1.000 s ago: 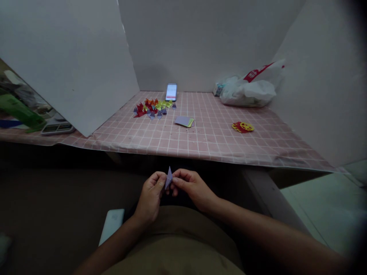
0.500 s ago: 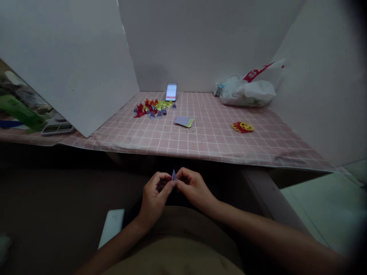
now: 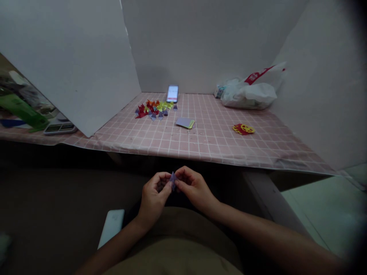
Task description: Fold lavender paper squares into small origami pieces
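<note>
Below the table's front edge, over my lap, both my hands pinch a small folded purple paper piece (image 3: 172,178). My left hand (image 3: 153,198) grips it from the left with thumb and forefinger. My right hand (image 3: 192,188) grips it from the right, fingers curled. Only a small tip of the paper shows between the fingertips.
A pink checked table (image 3: 200,143) holds a cluster of folded paper figures (image 3: 153,108), a lit phone (image 3: 172,93), a small stack of paper squares (image 3: 185,123), a red and yellow cutout (image 3: 243,128) and a white plastic bag (image 3: 248,93). White boards wall the table. A scale (image 3: 59,128) lies left.
The purple paper stood tall between my fingers a second ago; now it is folded smaller and mostly hidden. Both hands shifted slightly right and closer together.
</note>
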